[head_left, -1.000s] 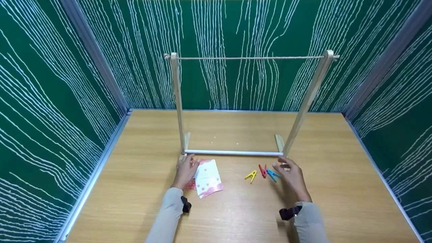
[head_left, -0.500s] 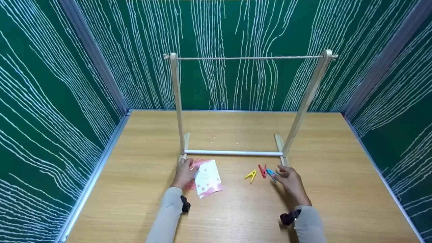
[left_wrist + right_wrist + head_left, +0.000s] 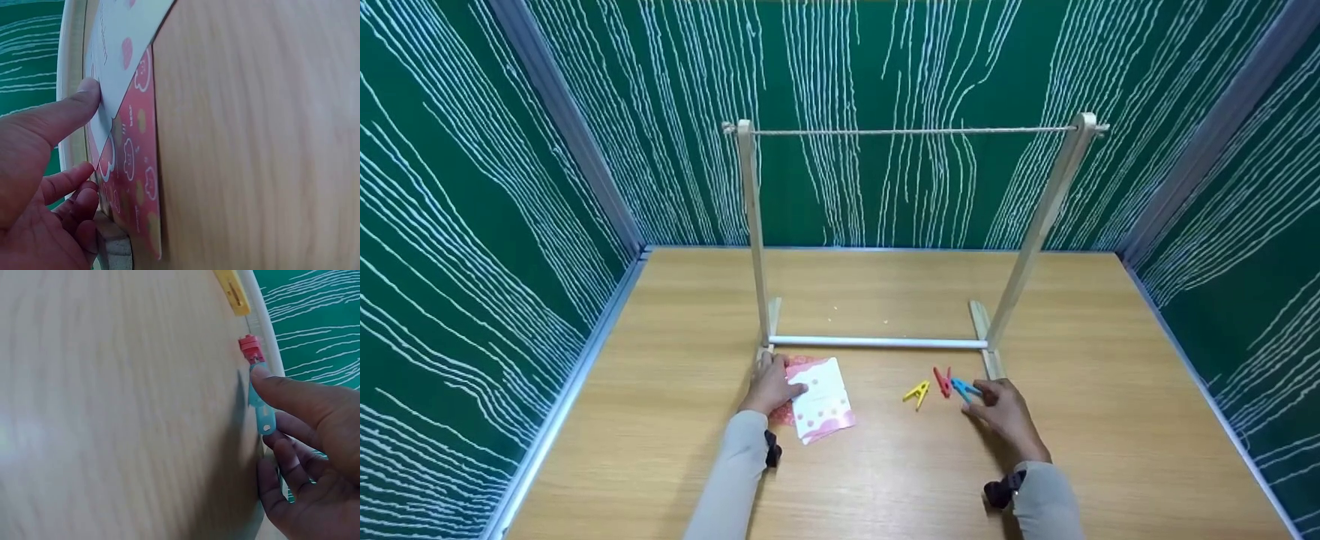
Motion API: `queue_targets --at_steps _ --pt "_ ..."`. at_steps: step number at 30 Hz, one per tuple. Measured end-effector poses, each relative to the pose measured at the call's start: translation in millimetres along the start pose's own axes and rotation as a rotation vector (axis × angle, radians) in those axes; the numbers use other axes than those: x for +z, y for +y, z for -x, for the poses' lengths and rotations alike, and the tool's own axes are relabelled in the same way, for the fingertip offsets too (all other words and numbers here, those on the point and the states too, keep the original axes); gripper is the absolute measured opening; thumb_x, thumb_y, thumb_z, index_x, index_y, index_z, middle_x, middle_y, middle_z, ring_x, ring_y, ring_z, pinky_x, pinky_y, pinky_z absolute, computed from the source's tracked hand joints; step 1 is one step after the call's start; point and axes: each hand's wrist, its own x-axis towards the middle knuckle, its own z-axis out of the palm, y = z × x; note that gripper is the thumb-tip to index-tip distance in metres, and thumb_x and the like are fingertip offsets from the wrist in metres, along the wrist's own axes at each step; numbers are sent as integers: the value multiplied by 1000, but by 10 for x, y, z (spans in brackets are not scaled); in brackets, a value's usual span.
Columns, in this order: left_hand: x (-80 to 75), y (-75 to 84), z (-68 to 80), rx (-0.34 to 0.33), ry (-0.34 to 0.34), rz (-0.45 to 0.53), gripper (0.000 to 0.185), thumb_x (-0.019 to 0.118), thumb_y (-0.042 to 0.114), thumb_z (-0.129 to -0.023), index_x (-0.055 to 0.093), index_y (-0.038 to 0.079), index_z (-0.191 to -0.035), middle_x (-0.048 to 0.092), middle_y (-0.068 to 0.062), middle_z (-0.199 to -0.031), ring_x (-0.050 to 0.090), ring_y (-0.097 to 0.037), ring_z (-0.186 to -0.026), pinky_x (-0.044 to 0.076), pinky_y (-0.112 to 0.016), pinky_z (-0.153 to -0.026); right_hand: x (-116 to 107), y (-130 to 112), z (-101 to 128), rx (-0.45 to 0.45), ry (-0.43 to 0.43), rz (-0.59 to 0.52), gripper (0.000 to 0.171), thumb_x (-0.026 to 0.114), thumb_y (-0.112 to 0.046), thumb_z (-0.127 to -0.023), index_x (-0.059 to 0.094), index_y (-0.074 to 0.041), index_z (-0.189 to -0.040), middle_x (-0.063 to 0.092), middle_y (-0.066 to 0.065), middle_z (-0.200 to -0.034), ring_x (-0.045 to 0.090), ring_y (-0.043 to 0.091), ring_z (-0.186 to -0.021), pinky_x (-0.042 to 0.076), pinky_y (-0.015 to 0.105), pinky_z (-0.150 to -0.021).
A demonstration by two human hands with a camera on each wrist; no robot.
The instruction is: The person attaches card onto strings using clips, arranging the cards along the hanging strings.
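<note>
Two small sheets lie flat by the rack's left foot, a white sheet with pink dots [image 3: 823, 403] [image 3: 121, 34] on top of a red patterned sheet [image 3: 784, 414] [image 3: 138, 185]. My left hand [image 3: 780, 381] [image 3: 84, 129] rests beside them, thumb laid on the white sheet's edge, fingers loosely curled against the red one. Three clothespins lie to the right: yellow [image 3: 916, 392] [image 3: 232, 291], red [image 3: 942, 379] [image 3: 250, 349] and blue [image 3: 962, 388] [image 3: 263, 416]. My right hand [image 3: 979, 394] [image 3: 269, 405] pinches the blue clothespin, thumb tip on top, fingers at its end. It still lies on the table.
A wooden drying rack stands mid-table with a string [image 3: 911, 130] across its top and a white bar [image 3: 877, 343] along its base. Its feet [image 3: 992, 364] lie close to both hands. Green patterned walls [image 3: 472, 225] enclose the wooden table [image 3: 885, 480] on three sides.
My right hand came away from the rack's right foot and settled on the blue clothespin. My left thumb slid onto the white sheet. Sheets and clothespins stay in place.
</note>
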Motion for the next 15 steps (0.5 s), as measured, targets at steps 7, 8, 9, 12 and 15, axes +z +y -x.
queue_targets --at_steps 7,8,9,12,15 --pt "22 -11 17 29 28 -18 47 79 23 -79 55 3 -113 42 -15 -119 42 -36 -118 38 -49 -102 40 13 2 -45 29 52 46 75 -9 -81 60 9 -120 51 21 -109 50 29 -94 43 29 -76" --pt "25 -11 15 28 27 -19 46 79 23 -79 55 4 -114 42 -15 -121 42 -37 -120 37 -50 -102 43 11 2 -43 31 51 45 75 -9 -81 60 9 -120 51 21 -109 50 29 -94 43 30 -76" --pt "29 -11 12 24 26 -18 46 79 23 -79 56 4 -114 42 -16 -122 41 -37 -121 37 -50 -103 43 13 1 -43 31 52 45 74 -9 -81 60 9 -120 51 21 -109 49 29 -93 43 30 -76" --pt "29 -3 10 23 24 -18 44 79 23 -79 56 5 -112 42 -15 -123 40 -36 -122 36 -50 -103 47 14 0 -39 39 59 45 74 -9 -81 60 9 -121 51 21 -109 50 29 -94 43 32 -79" --pt "26 9 14 35 26 -21 42 79 22 -79 56 6 -110 43 -13 -117 41 -33 -115 36 -49 -100 55 27 2 -39 47 68 45 74 -9 -82 60 9 -120 52 21 -110 51 29 -95 44 35 -81"
